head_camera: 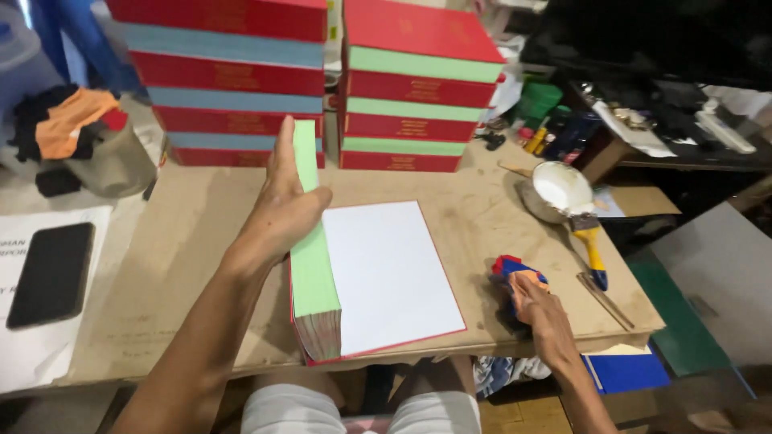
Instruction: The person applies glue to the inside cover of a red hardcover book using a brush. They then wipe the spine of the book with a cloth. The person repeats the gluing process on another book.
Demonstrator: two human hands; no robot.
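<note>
Your left hand (283,205) has its fingers straight and together, the thumb hooked round the green edge of the book block (312,257), which it props upright on its spine edge. That block stands along the left side of an open red cover (438,321), whose white endpaper (388,269) lies flat and faces up, close to the table's (201,241) near edge.

Your right hand (540,313) rests at the near right, fingers curled down on a red, blue and orange rag (511,272); how firmly they grip it, you cannot tell.

Behind the book stand two stacks of red-covered books: the left stack (229,80) with blue page edges, the right stack (414,88) with green ones. Each red spine carries small gold lettering.

Right of the book sits a metal bowl (555,193) holding white paste, and a brush (591,241) with a yellow handle lies just beside it, handle toward you. At far left a phone (50,273) lies face up on white paper (40,354), and a metal tin (112,157) with orange and black cloth over it stands behind.

Bare tabletop shows between the book and the rag, and between your left arm and the paper. The book's cover slightly overhangs the near edge.
</note>
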